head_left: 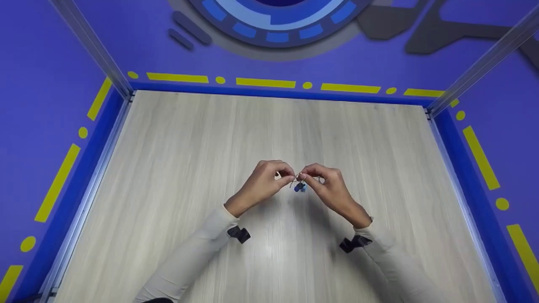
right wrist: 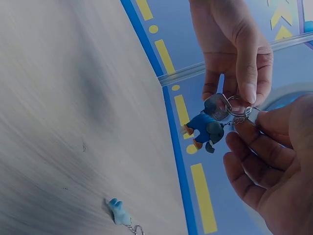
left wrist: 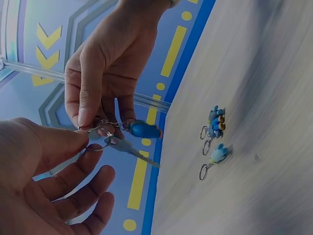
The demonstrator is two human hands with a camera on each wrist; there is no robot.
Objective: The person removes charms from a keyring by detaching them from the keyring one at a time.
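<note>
Thumb and finger of my left hand (head_left: 263, 181) pinch a thin metal ring (left wrist: 100, 147), on which a metal key (right wrist: 215, 106) hangs. Close against it, the right hand (head_left: 332, 189) pinches the split ring (right wrist: 253, 115) of a keychain, also by thumb and finger. A small blue animal figure (right wrist: 204, 126) dangles from that ring on a short chain. The two rings meet between the fingertips; I cannot tell whether they are linked. In the head view the hanging pieces are small and partly hidden by fingers.
Below the hands, several similar blue figure keychains with rings lie on the wooden table (head_left: 210, 139); a pale blue one (left wrist: 220, 152) lies slightly apart from a darker cluster (left wrist: 215, 122). Blue-purple walls (head_left: 126, 42) with yellow marks enclose the table at back and sides.
</note>
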